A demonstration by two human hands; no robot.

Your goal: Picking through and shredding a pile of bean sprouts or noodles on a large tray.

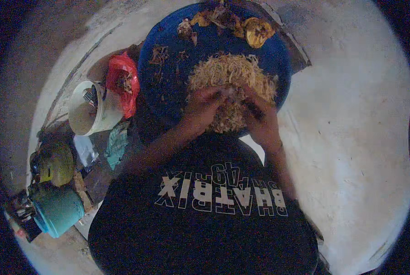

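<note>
Before me is a round dark blue surface (170,89), perhaps a tray or tub. A heap of pale brown dried shreds (232,70) covers its near right part and spills toward my lap. My left hand (205,103) and my right hand (265,108) meet over the heap, fingers curled and tips together. Between the fingertips is a small fibrous piece (230,92), too blurred to name further. At the far rim lie yellow-brown dried pieces (258,32) and a paler clump (186,29). Dark scraps (159,55) are scattered at the left.
Left of the blue surface stand a red plastic bag (131,99) with dry scraps inside and a whitish bucket (110,110). Nearer are a green plastic bag (117,144), a clear bag (84,149), a yellowish container (62,165) and a turquoise bucket (60,209). Pale floor (345,137) extends right.
</note>
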